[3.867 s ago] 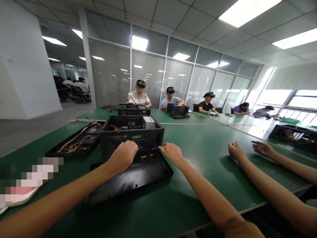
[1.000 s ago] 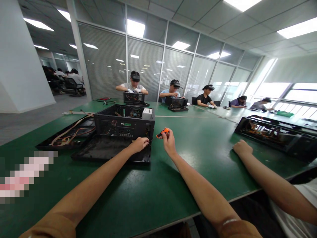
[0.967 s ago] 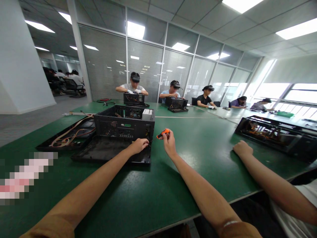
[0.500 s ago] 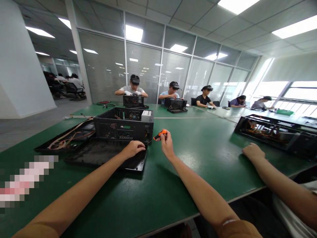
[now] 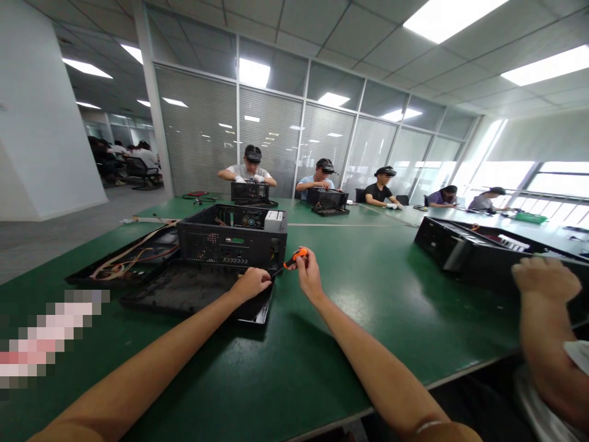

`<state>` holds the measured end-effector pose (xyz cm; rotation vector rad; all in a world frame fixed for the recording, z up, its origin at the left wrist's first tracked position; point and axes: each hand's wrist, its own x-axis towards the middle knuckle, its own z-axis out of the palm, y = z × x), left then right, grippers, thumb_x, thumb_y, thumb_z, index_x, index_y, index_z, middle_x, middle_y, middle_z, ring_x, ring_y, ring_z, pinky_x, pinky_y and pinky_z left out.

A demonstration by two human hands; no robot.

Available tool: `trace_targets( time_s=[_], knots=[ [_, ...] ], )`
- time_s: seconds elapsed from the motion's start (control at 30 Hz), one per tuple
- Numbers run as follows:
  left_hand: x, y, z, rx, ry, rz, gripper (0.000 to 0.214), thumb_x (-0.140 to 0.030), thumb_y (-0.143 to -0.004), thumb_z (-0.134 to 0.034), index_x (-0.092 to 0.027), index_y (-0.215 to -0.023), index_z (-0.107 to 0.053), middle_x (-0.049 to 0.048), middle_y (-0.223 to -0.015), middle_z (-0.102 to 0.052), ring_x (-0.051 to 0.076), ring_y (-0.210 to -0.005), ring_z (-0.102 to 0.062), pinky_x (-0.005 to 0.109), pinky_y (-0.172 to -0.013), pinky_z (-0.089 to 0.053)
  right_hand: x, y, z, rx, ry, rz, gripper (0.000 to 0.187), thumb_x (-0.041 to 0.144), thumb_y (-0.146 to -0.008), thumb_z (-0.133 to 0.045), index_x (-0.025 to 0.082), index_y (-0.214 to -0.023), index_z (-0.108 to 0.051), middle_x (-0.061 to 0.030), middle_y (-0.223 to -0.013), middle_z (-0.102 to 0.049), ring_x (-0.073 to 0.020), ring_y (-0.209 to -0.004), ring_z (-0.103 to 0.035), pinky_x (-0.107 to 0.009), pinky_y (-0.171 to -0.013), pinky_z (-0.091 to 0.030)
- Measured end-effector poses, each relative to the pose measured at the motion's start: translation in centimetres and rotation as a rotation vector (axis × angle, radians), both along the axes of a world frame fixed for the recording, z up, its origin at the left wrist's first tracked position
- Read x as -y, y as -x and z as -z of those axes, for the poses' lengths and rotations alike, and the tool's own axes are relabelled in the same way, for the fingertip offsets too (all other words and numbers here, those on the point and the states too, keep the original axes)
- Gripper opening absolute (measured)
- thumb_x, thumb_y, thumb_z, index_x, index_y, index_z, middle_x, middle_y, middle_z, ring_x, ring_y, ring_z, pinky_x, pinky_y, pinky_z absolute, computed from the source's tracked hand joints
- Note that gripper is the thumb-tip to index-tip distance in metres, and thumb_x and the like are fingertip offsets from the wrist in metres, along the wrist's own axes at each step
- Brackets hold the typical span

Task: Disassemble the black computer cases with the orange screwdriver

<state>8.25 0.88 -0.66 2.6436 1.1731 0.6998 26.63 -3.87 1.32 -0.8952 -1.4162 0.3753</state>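
Note:
My right hand [image 5: 309, 273] is closed round the handle of a screwdriver [image 5: 294, 258] with an orange and black grip. Its thin shaft slants down and left to the fingertips of my left hand [image 5: 252, 285]. Those fingers are pinched together; whatever they may hold is too small to make out. Beneath my left hand lies a black computer case panel [image 5: 184, 287], flat on the table. Right behind it stands an open black computer case [image 5: 232, 239], with a fan and a white-grey box visible inside.
Cables lie in another black panel [image 5: 129, 255] on the left of the green table [image 5: 363, 294]. To the right, a co-worker's hand [image 5: 546, 277] is at another black computer case [image 5: 473, 252]. Across the table, several people sit, two with computer cases.
The screwdriver has dipped slightly, its shaft now meeting my left fingertips. On the right, the co-worker's case has been turned and their hand has moved up and right.

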Motion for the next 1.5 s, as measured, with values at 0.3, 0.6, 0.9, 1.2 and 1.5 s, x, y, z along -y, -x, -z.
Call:
trace_targets(
  time_s=[0.3, 0.6, 0.9, 1.2, 1.5],
  knots=[
    [0.3, -0.3, -0.4, -0.053, -0.049, -0.015, 0.019, -0.025, -0.075, -0.051, -0.015, -0.078, -0.066, 0.0042, -0.072, -0.064, 0.014, -0.066, -0.056, 0.022, -0.064, -0.039, -0.4, 0.3, 0.6, 0.019, 0.004, -0.066, 0.032, 0.033, -0.085, -0.041, 0.018, -0.113, -0.041, -0.0025, -0.084, -0.056, -0.0100, -0.061, -0.057, -0.025, -0.064, -0.048],
    [0.9, 0.1, -0.1, -0.042, -0.063, -0.005, 0.023, -0.027, -0.080, -0.046, -0.016, -0.081, -0.066, 0.0053, -0.079, -0.065, 0.015, -0.074, -0.058, 0.023, -0.070, -0.040, -0.4, 0.4, 0.6, 0.104, 0.014, -0.041, 0.043, 0.030, -0.084, -0.042, 0.020, -0.126, -0.034, -0.0021, -0.088, -0.056, -0.0079, -0.059, -0.054, -0.023, -0.063, -0.048],
    [1.7, 0.4, -0.4, -0.024, -0.052, -0.001, 0.021, -0.023, -0.077, -0.047, -0.016, -0.083, -0.066, 0.0048, -0.081, -0.066, 0.015, -0.076, -0.058, 0.022, -0.072, -0.040, 0.4, 0.3, -0.8, 0.236, -0.087, 0.102, 0.039, 0.031, -0.086, -0.038, 0.016, -0.122, -0.035, -0.0084, -0.104, -0.053, -0.0145, -0.086, -0.055, -0.031, -0.082, -0.044],
    [2.0, -0.1, -0.9, -0.035, -0.038, -0.004, 0.022, -0.017, -0.070, -0.050, -0.016, -0.083, -0.068, 0.0039, -0.076, -0.066, 0.014, -0.069, -0.058, 0.021, -0.066, -0.040, -5.8, 4.8, -10.6, 1.056, 0.065, 0.467, 0.031, 0.030, -0.088, -0.034, 0.015, -0.112, -0.046, -0.0149, -0.113, -0.049, -0.0213, -0.096, -0.055, -0.033, -0.078, -0.045],
    [3.5, 0.0, -0.6, 0.015, 0.103, 0.023, 0.023, -0.025, -0.075, -0.048, -0.017, -0.085, -0.068, 0.0029, -0.083, -0.068, 0.014, -0.076, -0.061, 0.020, -0.070, -0.042, -7.7, 7.0, -12.3, 1.354, 0.236, 0.341, 0.062, 0.064, -0.069, -0.049, 0.009, -0.096, -0.062, -0.0204, -0.099, -0.061, -0.0294, -0.092, -0.058, -0.038, -0.076, -0.045]
  ],
)
